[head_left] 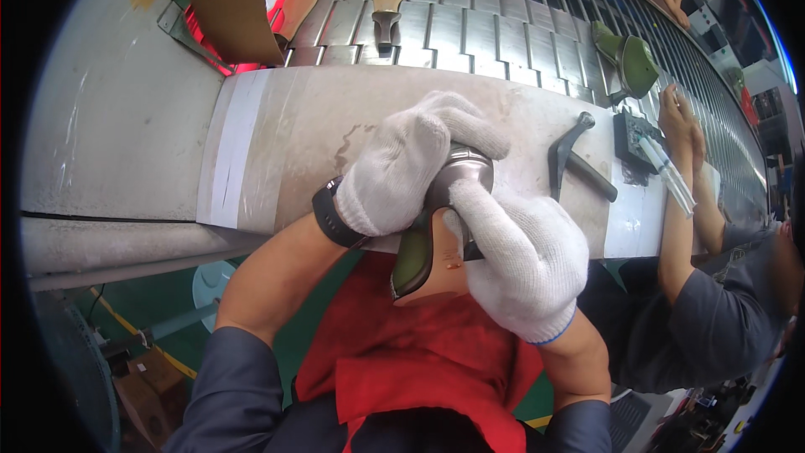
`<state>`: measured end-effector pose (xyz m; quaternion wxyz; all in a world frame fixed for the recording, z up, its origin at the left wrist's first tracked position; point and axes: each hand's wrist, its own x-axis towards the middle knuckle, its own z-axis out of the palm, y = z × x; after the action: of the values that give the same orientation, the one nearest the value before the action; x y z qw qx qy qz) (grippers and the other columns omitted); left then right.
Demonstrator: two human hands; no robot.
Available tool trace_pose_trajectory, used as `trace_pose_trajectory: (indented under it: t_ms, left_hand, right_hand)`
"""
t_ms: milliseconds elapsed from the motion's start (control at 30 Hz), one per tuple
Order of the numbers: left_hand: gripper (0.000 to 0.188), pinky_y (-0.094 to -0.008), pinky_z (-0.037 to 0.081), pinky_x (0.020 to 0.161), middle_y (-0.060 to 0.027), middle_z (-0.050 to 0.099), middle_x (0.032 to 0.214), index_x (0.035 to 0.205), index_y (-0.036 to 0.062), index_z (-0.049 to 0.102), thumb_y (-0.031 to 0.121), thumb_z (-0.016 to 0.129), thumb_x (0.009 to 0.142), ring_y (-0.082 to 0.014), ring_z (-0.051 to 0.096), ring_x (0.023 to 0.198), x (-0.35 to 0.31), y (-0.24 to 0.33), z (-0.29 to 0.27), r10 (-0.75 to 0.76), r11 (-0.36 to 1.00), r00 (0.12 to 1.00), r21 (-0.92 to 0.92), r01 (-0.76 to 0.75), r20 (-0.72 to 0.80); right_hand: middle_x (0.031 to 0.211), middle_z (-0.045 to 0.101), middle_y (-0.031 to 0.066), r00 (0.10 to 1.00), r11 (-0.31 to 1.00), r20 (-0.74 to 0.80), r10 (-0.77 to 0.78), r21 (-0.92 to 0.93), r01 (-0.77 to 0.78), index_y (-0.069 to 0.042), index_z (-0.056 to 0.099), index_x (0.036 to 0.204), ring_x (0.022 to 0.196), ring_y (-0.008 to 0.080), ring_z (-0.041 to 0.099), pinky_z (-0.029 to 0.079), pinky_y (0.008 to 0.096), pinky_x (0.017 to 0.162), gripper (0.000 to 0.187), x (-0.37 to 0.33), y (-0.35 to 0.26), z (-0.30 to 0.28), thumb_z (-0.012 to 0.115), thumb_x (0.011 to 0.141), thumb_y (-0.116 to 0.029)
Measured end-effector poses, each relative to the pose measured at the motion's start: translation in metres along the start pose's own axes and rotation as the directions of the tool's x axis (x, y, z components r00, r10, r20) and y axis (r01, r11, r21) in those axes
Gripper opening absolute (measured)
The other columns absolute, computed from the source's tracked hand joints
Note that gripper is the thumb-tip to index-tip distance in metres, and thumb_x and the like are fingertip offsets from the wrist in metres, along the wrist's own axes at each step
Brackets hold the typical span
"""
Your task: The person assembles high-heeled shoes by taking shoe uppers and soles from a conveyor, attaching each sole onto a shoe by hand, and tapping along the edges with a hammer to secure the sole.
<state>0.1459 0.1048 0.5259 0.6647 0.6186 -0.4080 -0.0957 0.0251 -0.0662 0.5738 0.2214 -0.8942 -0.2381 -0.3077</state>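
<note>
My left hand (394, 169), in a white knitted glove, curls round the metal neck of a shoe last (466, 169). A green shoe upper (412, 262) with a dark edge sits on the last, and a tan sole-shaped piece (442, 264) shows below, with a small reddish-brown spot. From the other side my right hand (530, 258), gloved alike, is closed on the last, its thumb or forefinger laid along the metal. The gloves hide much of the upper. A hammer (579, 159) with a dark head lies on the bench to the right.
The pale bench (319, 109) runs beneath my hands. Beyond it, a slatted metal conveyor (470, 29) carries a tan-soled last (391, 4) and a green shoe (633, 65). At right stand a dark box (633, 138) and pens (667, 172), near a co-worker's hands (681, 122). A brown board (231, 4) rises at far left.
</note>
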Motion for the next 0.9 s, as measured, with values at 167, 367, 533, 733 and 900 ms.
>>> trace_pose_trajectory:
  t_ms: [167, 367, 533, 733, 900]
  left_hand:
    - [0.059, -0.0359, 0.054, 0.097, -0.0131, 0.069, 0.116, 0.110, -0.0011, 0.076, 0.048, 0.043, 0.117, -0.0200, 0.068, 0.104, 0.015, 0.007, -0.002, -0.078, 0.980, 0.997, -0.182, 0.076, -0.007]
    - [0.034, -0.0381, 0.055, 0.096, -0.0152, 0.076, 0.105, 0.109, -0.0053, 0.074, 0.024, 0.057, 0.106, -0.0223, 0.071, 0.100, 0.024, -0.021, -0.027, -0.264, 0.935, 0.959, -0.274, 0.226, -0.108]
    - [0.035, -0.0378, 0.055, 0.094, -0.0142, 0.077, 0.103, 0.106, -0.0057, 0.077, 0.022, 0.056, 0.107, -0.0218, 0.071, 0.097, 0.027, -0.015, -0.020, -0.205, 0.946, 0.970, -0.282, 0.162, -0.128]
    - [0.036, -0.0260, 0.054, 0.087, -0.0014, 0.076, 0.102, 0.118, -0.0053, 0.079, 0.024, 0.058, 0.115, -0.0082, 0.065, 0.091, 0.046, -0.011, 0.022, -0.254, 0.956, 0.965, -0.168, 0.241, -0.059]
    - [0.042, -0.0347, 0.057, 0.093, -0.0124, 0.082, 0.102, 0.113, -0.0043, 0.079, 0.030, 0.056, 0.114, -0.0189, 0.075, 0.097, 0.054, -0.035, 0.029, -0.063, 0.998, 0.996, -0.027, 0.062, -0.062]
  right_hand:
    - [0.087, 0.069, 0.0068, 0.999, 0.999, -0.034, -0.016, 0.034, 0.017, -0.002, 0.077, 0.124, 0.073, 0.0251, 0.070, 0.055, 0.0395, 0.064, 0.049, 0.012, 0.013, 0.009, 0.079, 0.075, -0.002]
    - [0.097, 0.080, 0.0071, 0.728, 0.458, 0.145, 0.670, 0.691, -0.559, 0.004, 0.078, 0.114, 0.083, 0.0078, 0.072, 0.062, 0.0279, 0.074, 0.018, 0.008, 0.041, 0.033, 0.077, 0.100, -0.007]
    - [0.087, 0.077, 0.0064, 0.483, 0.204, 0.371, 0.793, 0.586, -0.784, 0.004, 0.078, 0.110, 0.074, 0.0097, 0.070, 0.057, 0.0284, 0.065, 0.028, -0.011, 0.022, 0.005, 0.072, 0.107, -0.023]
    - [0.087, 0.071, 0.0235, 0.850, 0.912, 0.342, 0.401, -0.063, -0.405, 0.004, 0.077, 0.105, 0.080, 0.0415, 0.071, 0.055, 0.0448, 0.075, 0.037, 0.044, 0.028, -0.043, 0.070, 0.104, -0.032]
    - [0.094, 0.072, 0.0236, 0.878, 0.957, 0.457, 0.143, -0.291, -0.004, 0.000, 0.075, 0.115, 0.088, 0.0441, 0.072, 0.055, 0.0509, 0.079, 0.028, 0.032, 0.048, -0.039, 0.064, 0.108, -0.024]
